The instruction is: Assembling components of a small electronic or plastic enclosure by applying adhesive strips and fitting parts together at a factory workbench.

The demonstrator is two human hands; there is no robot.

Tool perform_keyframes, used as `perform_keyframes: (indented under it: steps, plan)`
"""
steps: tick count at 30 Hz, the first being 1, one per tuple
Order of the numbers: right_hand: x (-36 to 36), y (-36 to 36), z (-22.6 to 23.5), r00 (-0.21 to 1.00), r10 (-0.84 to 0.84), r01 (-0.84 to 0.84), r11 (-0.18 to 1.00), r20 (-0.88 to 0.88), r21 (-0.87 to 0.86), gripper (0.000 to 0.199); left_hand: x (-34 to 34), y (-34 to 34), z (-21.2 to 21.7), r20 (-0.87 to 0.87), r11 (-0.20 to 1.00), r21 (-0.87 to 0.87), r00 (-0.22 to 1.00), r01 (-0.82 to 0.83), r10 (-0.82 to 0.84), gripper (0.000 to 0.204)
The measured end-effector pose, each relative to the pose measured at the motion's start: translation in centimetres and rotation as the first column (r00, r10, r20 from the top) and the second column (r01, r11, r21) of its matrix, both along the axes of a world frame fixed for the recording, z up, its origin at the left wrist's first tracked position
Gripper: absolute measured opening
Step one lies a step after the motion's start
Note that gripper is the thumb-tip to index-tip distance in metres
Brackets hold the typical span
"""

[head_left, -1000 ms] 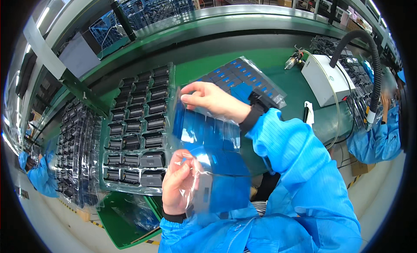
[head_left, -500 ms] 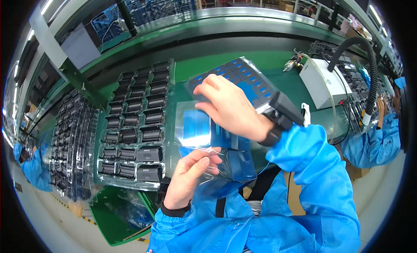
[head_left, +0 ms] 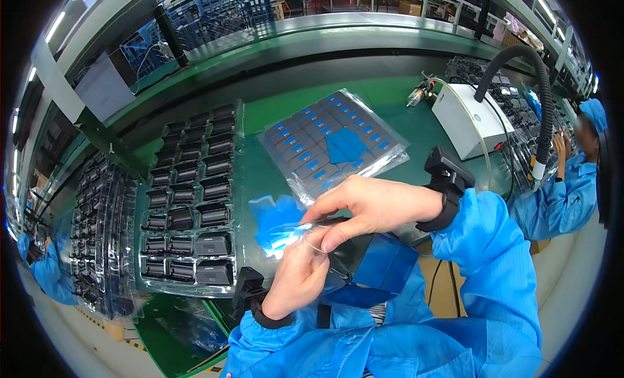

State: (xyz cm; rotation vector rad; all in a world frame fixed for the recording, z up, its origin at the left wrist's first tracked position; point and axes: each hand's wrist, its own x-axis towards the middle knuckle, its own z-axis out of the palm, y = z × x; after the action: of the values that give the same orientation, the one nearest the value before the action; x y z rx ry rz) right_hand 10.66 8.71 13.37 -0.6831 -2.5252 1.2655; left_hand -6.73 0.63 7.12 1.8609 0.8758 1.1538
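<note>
My left hand (head_left: 298,279) and my right hand (head_left: 364,206) meet in front of me, both closed in a pinch on a thin clear plastic film (head_left: 317,230). Right beside the fingertips is a shiny blue sheet (head_left: 276,221); whether the hands also touch it I cannot tell. Below my right hand, near the bench edge, hang dark blue, glossy sheets (head_left: 389,267), partly hidden by the hand. Beyond the hands lies a flat tray of dark grey rectangular pieces (head_left: 312,131) with blue patches, and loose blue film pieces (head_left: 346,146) rest on top.
A clear tray (head_left: 188,288) of black housings stands to the left, with stacked trays (head_left: 104,228) farther left. Below them is a green bin (head_left: 170,339) holding clear plastic. At right stand a white box (head_left: 471,121) and a black hose (head_left: 545,99); a co-worker (head_left: 559,202) sits beyond.
My right hand has come down from above the grey-piece tray to my left hand, uncovering that tray. The blue sheet beside my fingers has tilted, and the darker sheets have shifted right.
</note>
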Motion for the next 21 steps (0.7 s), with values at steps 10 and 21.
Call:
perform_keyframes:
  steps: [10,21]
  plan:
    - [1.2,1.8,-3.4,0.954,-0.204,0.007,0.746,-0.219,-0.666,0.026,1.6,0.3,-0.6,0.373,0.921,-0.315,0.922,0.231,-0.104,0.029]
    - [4.3,-1.7,-2.4,0.846,-0.472,0.517,0.839,-0.246,0.169,0.028,2.3,0.1,-1.9,0.596,0.88,-0.426,0.797,0.212,0.096,0.014]
